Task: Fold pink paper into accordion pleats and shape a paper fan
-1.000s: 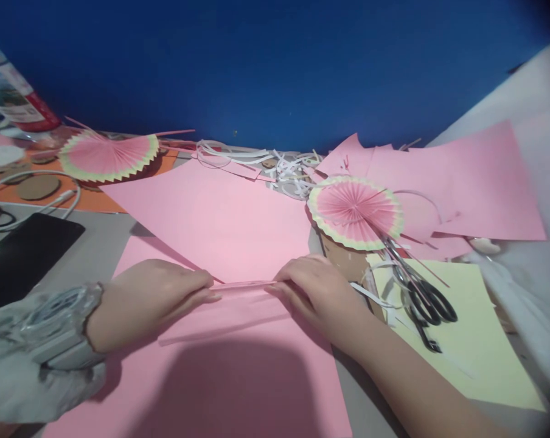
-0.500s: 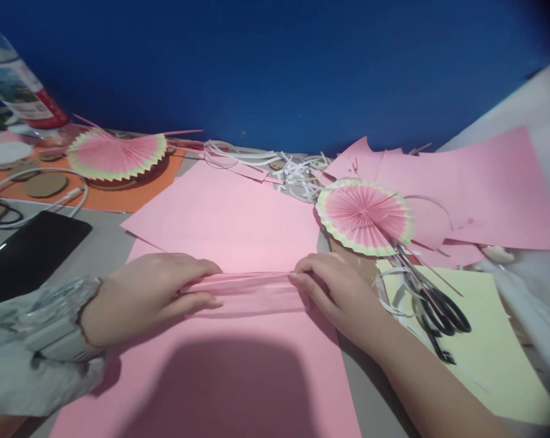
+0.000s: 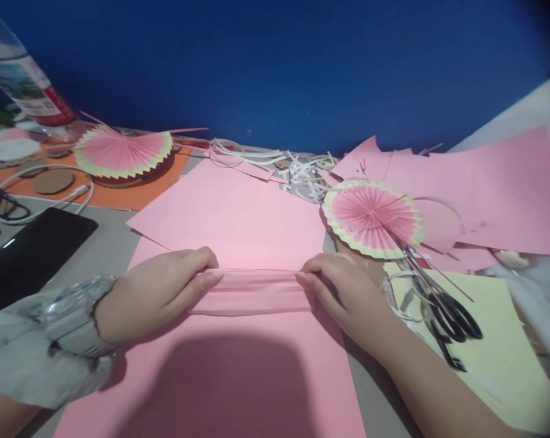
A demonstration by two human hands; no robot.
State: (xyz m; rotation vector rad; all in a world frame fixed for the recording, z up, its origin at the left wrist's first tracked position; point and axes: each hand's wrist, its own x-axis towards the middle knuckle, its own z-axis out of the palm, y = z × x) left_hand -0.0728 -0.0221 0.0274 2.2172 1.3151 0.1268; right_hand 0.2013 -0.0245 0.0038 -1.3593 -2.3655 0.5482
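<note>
A pleated strip of pink paper (image 3: 259,293) lies across larger pink sheets (image 3: 229,213) in front of me. My left hand (image 3: 165,292), with a watch (image 3: 76,316) on its wrist, pinches the strip's left end between thumb and fingers. At the opposite end my right hand (image 3: 343,289) pinches the upper folded edge, thumb below and fingers above. Several creases run along the strip between both hands. Its far ends are partly hidden by my fingers.
Right of my hands sit a round pink-and-yellow pleated paper fan (image 3: 370,219) and black-handled scissors (image 3: 452,310) on yellow paper (image 3: 494,353). At left are a black phone (image 3: 42,249), a white cable (image 3: 81,193), another pleated fan (image 3: 124,152) and a bottle (image 3: 33,85).
My left thumb has closed up against the fingers on the strip's upper edge; before, they were apart. My right hand keeps its pinch. The whole view has shifted slightly.
</note>
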